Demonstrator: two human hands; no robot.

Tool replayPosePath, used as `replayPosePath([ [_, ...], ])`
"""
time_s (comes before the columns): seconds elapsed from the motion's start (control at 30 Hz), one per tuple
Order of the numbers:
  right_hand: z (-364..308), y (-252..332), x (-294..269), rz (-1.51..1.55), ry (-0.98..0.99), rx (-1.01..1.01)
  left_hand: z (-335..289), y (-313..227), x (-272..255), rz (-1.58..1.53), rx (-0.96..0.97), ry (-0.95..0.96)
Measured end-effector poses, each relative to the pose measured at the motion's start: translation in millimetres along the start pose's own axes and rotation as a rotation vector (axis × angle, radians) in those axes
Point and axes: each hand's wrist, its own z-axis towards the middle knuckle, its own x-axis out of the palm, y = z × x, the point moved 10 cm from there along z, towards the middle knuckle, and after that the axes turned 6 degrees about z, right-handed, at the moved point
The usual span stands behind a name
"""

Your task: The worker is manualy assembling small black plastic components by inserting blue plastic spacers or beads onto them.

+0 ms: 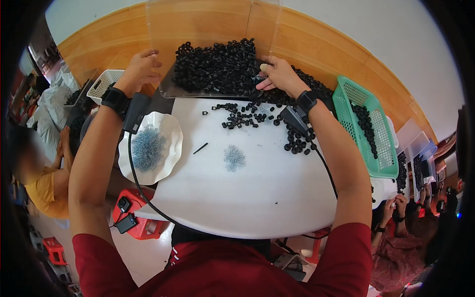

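Observation:
My left hand point(143, 70) is raised at the left side of a clear plastic bin point(166, 49), its fingers apart and nothing visible in them. My right hand point(283, 76) is at the bin's right side, thumb and fingers spread toward a heap of small black ring-like parts point(215, 69). A tan covering shows on one of its digits. A few bluish bits point(257, 78) show by those fingertips; whether they touch the hand I cannot tell. Below, loose black parts point(242, 119) and a small pile of tiny pale-blue pieces point(234, 158) lie on the white tabletop point(237, 203).
A white wavy-rimmed dish point(170, 148) holds many pale-blue pieces at the left. At the right stands a green basket point(391, 166) with black parts. A thin black stick point(200, 148) lies mid-table. Cables run from devices at both wrists. Other people sit at left and right.

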Motion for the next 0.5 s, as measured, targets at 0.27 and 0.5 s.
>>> replayPosePath([
  [0.27,-12.5,-2.5,3.9,0.041,-0.114,-0.018,-15.3,2.2,0.7,0.094,0.001,-0.183],
  [0.5,-74.1,-4.1,-9.7,-0.190,-0.189,-0.078,-34.6,3.8,15.4,0.023,0.011,-0.139],
])
